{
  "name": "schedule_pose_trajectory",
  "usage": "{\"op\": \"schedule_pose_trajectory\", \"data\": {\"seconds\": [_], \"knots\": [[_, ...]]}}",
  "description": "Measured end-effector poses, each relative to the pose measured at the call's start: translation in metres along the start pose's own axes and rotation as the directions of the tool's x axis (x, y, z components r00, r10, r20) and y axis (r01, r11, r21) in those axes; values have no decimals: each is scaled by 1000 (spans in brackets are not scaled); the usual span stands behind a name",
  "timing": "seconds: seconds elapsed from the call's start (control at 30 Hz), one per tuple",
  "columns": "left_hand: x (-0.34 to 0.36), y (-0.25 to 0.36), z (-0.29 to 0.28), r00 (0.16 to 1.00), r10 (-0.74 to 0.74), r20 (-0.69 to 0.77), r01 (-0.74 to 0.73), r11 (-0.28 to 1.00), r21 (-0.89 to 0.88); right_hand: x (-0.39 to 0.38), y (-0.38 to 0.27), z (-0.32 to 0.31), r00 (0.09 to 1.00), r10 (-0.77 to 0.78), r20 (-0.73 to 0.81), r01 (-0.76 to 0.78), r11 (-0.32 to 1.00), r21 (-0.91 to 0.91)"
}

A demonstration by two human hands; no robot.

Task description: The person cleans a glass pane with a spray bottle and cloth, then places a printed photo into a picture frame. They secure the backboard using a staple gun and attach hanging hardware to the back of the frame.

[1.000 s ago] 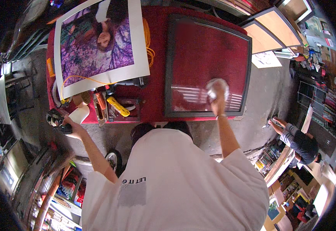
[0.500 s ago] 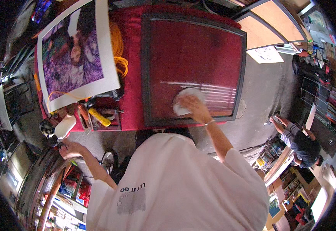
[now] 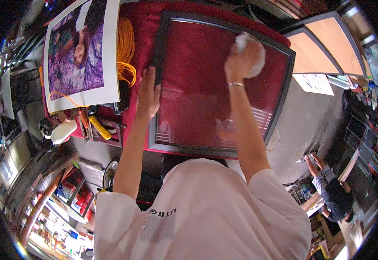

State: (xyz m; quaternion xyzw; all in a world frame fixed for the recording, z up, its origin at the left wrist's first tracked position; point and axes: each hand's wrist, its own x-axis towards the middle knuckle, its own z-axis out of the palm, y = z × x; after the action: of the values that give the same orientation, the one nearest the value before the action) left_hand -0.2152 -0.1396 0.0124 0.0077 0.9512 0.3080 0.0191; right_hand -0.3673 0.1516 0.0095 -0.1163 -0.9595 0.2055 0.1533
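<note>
A dark picture frame with a glass pane lies flat on a red cloth-covered table. My right hand presses a white cloth to the glass near its far right corner; the fingers are partly blurred. Against the frame's left side rests my left hand, fingers stretched out and holding nothing. Left of it lies a large white-bordered photo print, with a coil of orange cord between print and frame.
Near the table's front left are a yellow-handled tool, a white bottle and other hand tools. Brown-backed frames stand at the far right, beside a white sheet with a drawing. Another person is off to the right.
My right hand has slid the cloth from the near part of the glass to its far right. My left hand has come from beside the white bottle to the frame's left edge.
</note>
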Motion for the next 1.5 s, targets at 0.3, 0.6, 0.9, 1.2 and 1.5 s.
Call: {"op": "schedule_pose_trajectory", "data": {"seconds": [0.3,0.6,0.9,1.2,1.5], "knots": [[15,-18,-3,979,190,75,-193,981,31,-82,-101,46,801,-558,216,434,790,433],[16,-22,-2,972,230,48,-232,972,38,-225,-36,-45,390,-791,472,262,587,766],[19,-32,7,958,285,32,-286,958,27,-244,-81,-22,708,-505,493,311,850,424],[13,-35,7,931,364,28,-365,924,115,-343,56,-157,714,-245,656,153,969,195],[18,-38,14,900,433,46,-435,901,16,-381,-67,-102,908,251,334,-259,966,-23]]}}
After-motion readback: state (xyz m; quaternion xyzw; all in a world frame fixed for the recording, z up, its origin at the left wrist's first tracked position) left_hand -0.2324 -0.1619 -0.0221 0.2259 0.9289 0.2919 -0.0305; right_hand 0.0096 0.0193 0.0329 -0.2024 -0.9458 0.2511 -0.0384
